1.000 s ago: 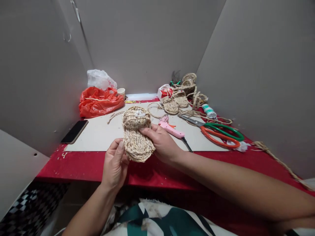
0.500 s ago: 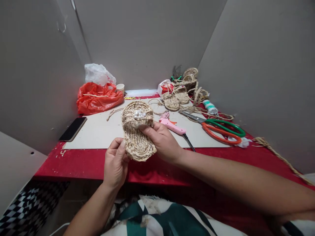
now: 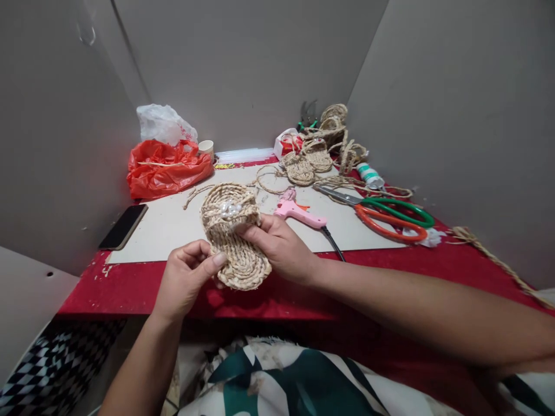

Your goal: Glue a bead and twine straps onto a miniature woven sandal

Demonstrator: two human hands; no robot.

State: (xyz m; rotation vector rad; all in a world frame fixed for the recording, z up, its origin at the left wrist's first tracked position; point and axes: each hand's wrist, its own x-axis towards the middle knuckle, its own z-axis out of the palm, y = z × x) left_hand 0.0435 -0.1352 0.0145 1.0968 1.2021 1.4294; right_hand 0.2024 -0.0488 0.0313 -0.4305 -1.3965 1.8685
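Note:
A small woven straw slipper (image 3: 238,254), made of coiled braided cord, is held up above the front edge of the table. White pearl-like beads (image 3: 231,208) decorate its strap. My right hand (image 3: 281,245) grips the slipper's right side, with the thumb lying over the strap's edge. On the lower left rim, my left hand (image 3: 188,274) pinches the slipper between thumb and fingers; part of those fingers is hidden behind it. A pink glue gun (image 3: 301,215) lies on the white board, just beyond my right hand.
On the right lie large scissors (image 3: 377,214) with green and orange handles, a cord spool (image 3: 370,176) and several small woven slippers (image 3: 299,169). A phone (image 3: 124,227) and a red plastic bag (image 3: 169,170) are on the left. Grey panels (image 3: 255,69) enclose the table.
The slipper has shifted slightly left and tilted in my hands. My left hand has moved left, its thumb now lying across the slipper's lower left rim. The camera view has shifted a little.

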